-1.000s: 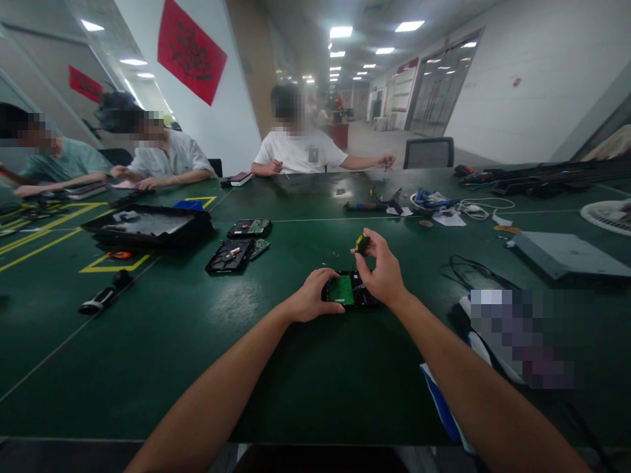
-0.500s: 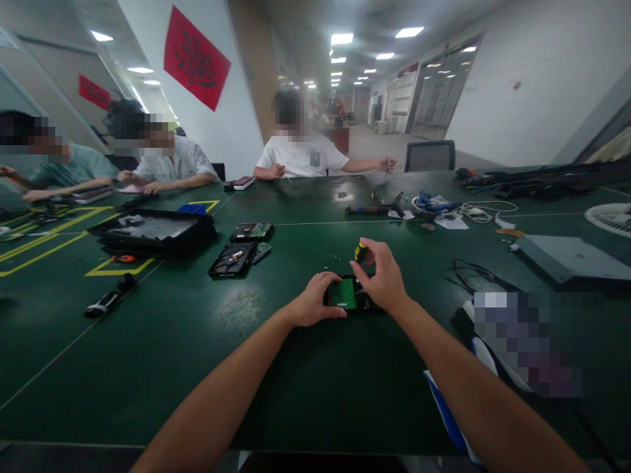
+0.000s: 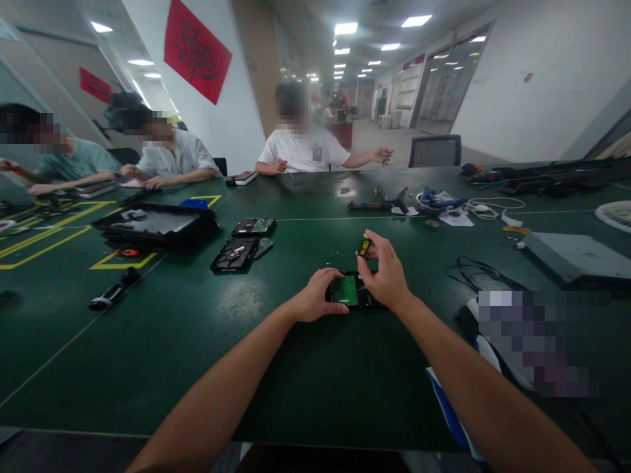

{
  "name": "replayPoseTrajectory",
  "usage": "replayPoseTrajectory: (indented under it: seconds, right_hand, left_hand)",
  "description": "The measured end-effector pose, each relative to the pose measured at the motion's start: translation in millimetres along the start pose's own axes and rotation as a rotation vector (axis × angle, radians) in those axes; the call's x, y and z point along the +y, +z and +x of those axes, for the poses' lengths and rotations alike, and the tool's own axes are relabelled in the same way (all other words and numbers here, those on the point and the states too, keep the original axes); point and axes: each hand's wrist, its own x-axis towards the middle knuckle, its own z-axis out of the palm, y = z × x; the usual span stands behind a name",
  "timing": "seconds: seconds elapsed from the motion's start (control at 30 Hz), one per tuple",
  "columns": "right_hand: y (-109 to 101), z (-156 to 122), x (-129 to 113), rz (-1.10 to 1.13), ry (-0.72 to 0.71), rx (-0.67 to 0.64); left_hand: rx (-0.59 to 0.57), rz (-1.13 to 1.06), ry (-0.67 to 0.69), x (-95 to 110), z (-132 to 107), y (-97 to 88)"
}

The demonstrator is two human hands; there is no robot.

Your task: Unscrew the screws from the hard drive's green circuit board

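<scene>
On the green table in front of me lies a black hard drive with a green circuit board [image 3: 344, 290] facing up. My left hand [image 3: 315, 297] is closed around its left end, thumb on the near edge and fingers on the far edge. Between the thumb and fingertips of my right hand [image 3: 387, 274] is a screwdriver with a short yellow-and-black handle [image 3: 365, 246], held upright over the drive. Its tip is hidden behind the hand. A few tiny screws [image 3: 339, 253] lie just beyond the drive.
Opened drive parts [image 3: 233, 255] and another drive [image 3: 254, 226] lie ahead to the left, near a black tray [image 3: 158, 226]. Rightward are cables [image 3: 486, 269], a grey metal box [image 3: 572, 259] and a blurred-out object [image 3: 537, 341]. Several people sit across the table.
The whole view has shifted slightly. The fingers of my right hand have moved a little on the screwdriver handle, which shows more yellow. My left hand keeps its hold on the drive.
</scene>
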Motion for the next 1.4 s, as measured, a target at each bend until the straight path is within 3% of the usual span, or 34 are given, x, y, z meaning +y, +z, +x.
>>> replayPoseTrajectory:
  seconds: [0.17,0.73,1.03,1.4]
  right_hand:
    - [-0.1,-0.4,2.2,-0.055,-0.002,0.046]
    - [0.9,-1.7,1.7,-0.024,0.005,-0.003]
    - [2.6,-3.1,2.9,-0.033,0.005,0.008]
    - [4.0,-3.1,5.3,-0.01,-0.001,0.042]
  left_hand:
    - [0.013,0.003,0.024,-0.9,-0.1,0.5]
    - [0.019,-0.005,0.043,-1.3,0.8,1.3]
    - [0.012,-0.016,0.008,5.3,-0.9,-2.3]
    - [0.022,-0.007,0.011,-0.5,1.2,0.4]
